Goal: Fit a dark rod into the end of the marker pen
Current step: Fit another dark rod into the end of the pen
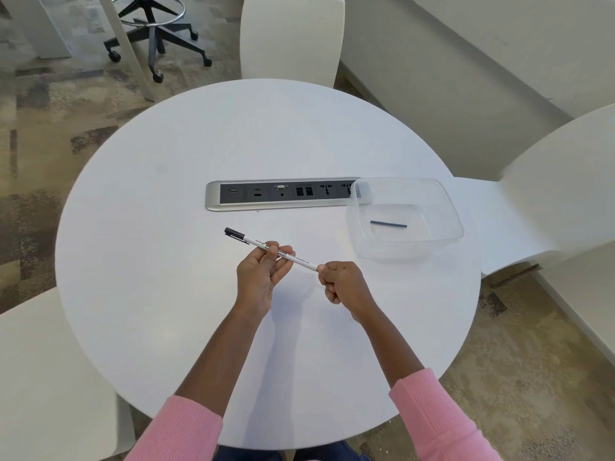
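A white marker pen (298, 259) with a black cap at its far left end is held above the round white table (166, 294). My left hand (261, 277) grips the barrel near its middle. My right hand (342, 282) is closed with its fingertips against the pen's near right end; whatever is between those fingers is hidden. A short dark rod (388, 224) lies on the floor of a clear plastic container (449, 207) to the right, apart from both hands.
A silver power and data socket strip (276, 206) is set into the table behind the pen; the container overlaps its right end. White chairs stand around the table, and an office chair base is at the far left.
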The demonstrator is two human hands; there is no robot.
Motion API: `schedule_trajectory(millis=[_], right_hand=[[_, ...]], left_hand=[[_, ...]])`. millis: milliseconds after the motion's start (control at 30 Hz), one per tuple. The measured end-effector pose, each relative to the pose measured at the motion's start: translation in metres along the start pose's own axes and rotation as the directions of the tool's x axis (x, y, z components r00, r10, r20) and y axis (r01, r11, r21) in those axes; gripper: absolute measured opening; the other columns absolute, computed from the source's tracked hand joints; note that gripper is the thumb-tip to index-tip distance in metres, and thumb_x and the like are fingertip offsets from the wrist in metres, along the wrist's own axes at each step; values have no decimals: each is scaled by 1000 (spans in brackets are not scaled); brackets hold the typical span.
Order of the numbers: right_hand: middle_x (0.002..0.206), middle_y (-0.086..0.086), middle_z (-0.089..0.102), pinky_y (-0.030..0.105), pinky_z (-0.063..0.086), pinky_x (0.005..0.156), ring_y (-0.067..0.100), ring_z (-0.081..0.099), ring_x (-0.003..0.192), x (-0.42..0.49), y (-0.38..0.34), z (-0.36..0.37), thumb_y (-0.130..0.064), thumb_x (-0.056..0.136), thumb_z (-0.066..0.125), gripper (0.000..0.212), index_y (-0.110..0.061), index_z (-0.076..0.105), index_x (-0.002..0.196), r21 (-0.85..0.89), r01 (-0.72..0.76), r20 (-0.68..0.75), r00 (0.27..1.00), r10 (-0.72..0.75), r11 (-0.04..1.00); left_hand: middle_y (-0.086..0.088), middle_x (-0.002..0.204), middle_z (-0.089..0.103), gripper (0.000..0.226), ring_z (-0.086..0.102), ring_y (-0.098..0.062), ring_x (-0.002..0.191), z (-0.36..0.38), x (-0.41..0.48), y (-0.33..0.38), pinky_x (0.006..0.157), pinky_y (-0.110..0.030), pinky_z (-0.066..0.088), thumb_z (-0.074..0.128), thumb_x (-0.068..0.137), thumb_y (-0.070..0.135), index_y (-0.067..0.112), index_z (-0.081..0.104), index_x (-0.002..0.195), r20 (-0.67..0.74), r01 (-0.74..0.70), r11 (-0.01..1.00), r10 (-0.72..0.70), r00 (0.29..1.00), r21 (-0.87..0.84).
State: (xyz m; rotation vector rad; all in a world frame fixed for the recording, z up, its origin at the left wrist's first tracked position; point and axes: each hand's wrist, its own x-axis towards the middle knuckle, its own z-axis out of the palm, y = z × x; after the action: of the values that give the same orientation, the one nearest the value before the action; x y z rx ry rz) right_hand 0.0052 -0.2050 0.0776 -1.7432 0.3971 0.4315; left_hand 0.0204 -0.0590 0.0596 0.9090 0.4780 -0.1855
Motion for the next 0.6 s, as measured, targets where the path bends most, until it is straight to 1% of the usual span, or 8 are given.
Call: schedule_trajectory(millis=[67,167,300,367,400,467,533,600], right_hand=[[31,-13,33,16,21,38,11,28,37,1,0,0,-7,89,45,38,-12,40,52,67,-92,46,995,89,994],[32,-13,33,13,23,34,5,30,33,0,0,-3,-12,91,41,35,-14,42,56,159,-255,165,959,229,954],[33,-9,28,12,21,30,4,28,30,2,1,-8,-14,94,34,37,-12,39,57,366,-451,330,881,339,814],[33,-8,27,12,22,29,4,29,29,3,2,-9,-16,94,33,38,-12,40,57,433,-504,380,854,355,747],[33,-8,28,12,24,29,4,30,30,2,2,-9,-17,95,34,38,-12,41,57,444,-508,385,852,354,738],[35,-7,34,12,30,32,6,38,32,0,5,-8,-21,95,38,38,-12,46,60,405,-464,343,876,339,788],[39,-5,43,14,39,38,8,47,37,-1,8,-7,-23,95,41,37,-11,54,63,293,-333,223,935,275,896],[49,-2,50,16,46,46,10,52,45,-2,13,-3,-21,94,45,31,-10,60,70,130,-147,62,988,140,981]], left_hand=[[3,62,73,12,71,-8,65,0,1,0,59,-16,56,48,92,7,10,55,84,12,-9,1000,9,1000,25],[4,63,73,13,71,-7,67,-1,2,-1,60,-16,56,47,93,7,11,56,84,32,-17,998,15,999,68],[4,63,73,14,71,-8,67,-2,1,-4,61,-16,56,47,93,7,10,56,84,37,-10,997,7,999,75],[3,64,72,13,71,-8,67,-1,0,-5,62,-17,57,47,93,7,10,56,84,30,-4,998,2,1000,62],[3,65,72,13,71,-9,67,-1,0,-6,62,-17,57,47,93,7,10,57,84,28,-3,998,1,1000,57],[2,67,72,12,71,-10,69,-2,0,-7,65,-18,58,48,93,7,9,58,86,25,-1,999,0,1000,51],[1,68,73,12,71,-11,69,-3,-1,-9,67,-19,58,48,93,7,8,59,87,21,11,1000,-12,1000,29],[-2,71,72,13,71,-11,68,-3,-2,-10,67,-20,58,48,93,6,8,59,88,8,25,1000,-25,1000,-2]])
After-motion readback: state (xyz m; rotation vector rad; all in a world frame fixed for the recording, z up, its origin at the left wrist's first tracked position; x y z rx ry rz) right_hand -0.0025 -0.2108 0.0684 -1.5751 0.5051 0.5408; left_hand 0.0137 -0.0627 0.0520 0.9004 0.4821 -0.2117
